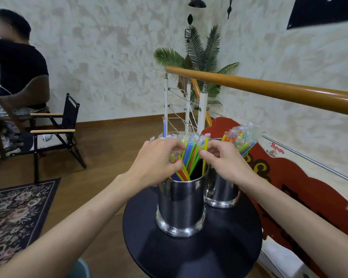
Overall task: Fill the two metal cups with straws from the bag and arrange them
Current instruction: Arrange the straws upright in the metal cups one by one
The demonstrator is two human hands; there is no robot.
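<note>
Your near metal cup [181, 205] sits mid-table; left hand [155, 159] & right hand [223, 163] pinch wrapped straws [189, 155], fingers curled, prob. to fan them evenly.

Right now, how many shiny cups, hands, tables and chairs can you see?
Metal cups: 2, near cup and far cup
Hands: 2, left hand and right hand
Round black table: 1
Folding chair: 1
Total: 6

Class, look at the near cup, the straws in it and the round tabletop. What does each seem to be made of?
Near cup: polished metal, mirror reflections. Straws: coloured plastic in clear glossy wrappers. Round tabletop: dark, smooth, slightly shiny; material unclear.
</note>
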